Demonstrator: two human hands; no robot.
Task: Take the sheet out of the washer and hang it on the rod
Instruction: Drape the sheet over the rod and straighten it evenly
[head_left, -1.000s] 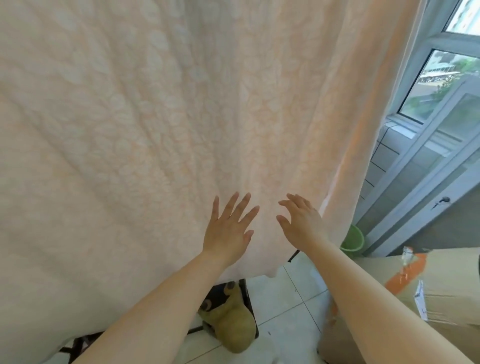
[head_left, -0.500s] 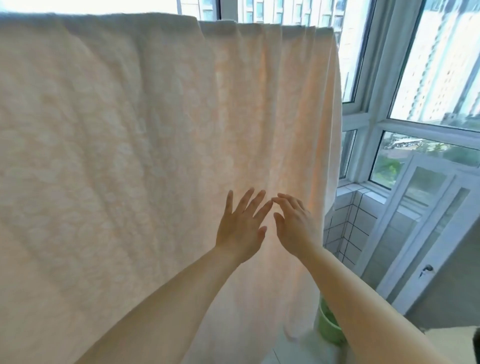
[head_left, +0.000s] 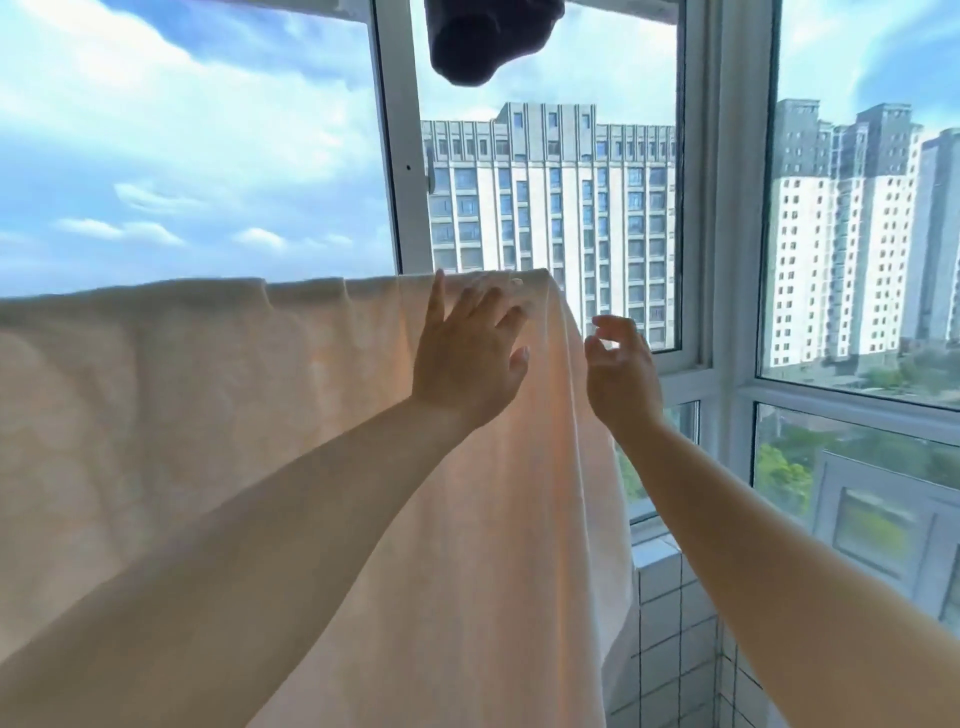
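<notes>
Sheet (head_left: 260, 415): pale peach-cream cloth, largest item in view. Draped over the rod, top fold running level from the left frame edge to its right corner; rod itself hidden beneath the fold. Hanging in long soft pleats, faint embossed pattern, light glowing through the weave. Judged light once spread, limp, non-slippery, prone to bunching; small gathers visible along the top fold. Best taken along the right hem or at the top corner, pinched between thumb and fingers, then drawn sideways to flatten.

Window frames (head_left: 400, 182): behind the sheet, white, rigid, smooth; glass panes showing sky and tall pale apartment blocks.

Tiled wall (head_left: 670, 597): below and right of the sheet's hanging edge, small white square tiles, dark grout, glossy.

Dark garment (head_left: 483, 36): well above the sheet's top fold, navy or black, soft, bundled, hanging from something out of frame.

Left hand (head_left: 467, 353): laid flat on the sheet just below its top right corner, fingers spread, fingertips reaching the fold; gripping nothing, pressing or smoothing.

Right hand (head_left: 621, 374): just beside the sheet's right hem, apart from it, fingers loosely curled with thumb and forefinger near each other, holding nothing.

Task state, judged: sheet already hung; straightening of the right end under way.
</notes>
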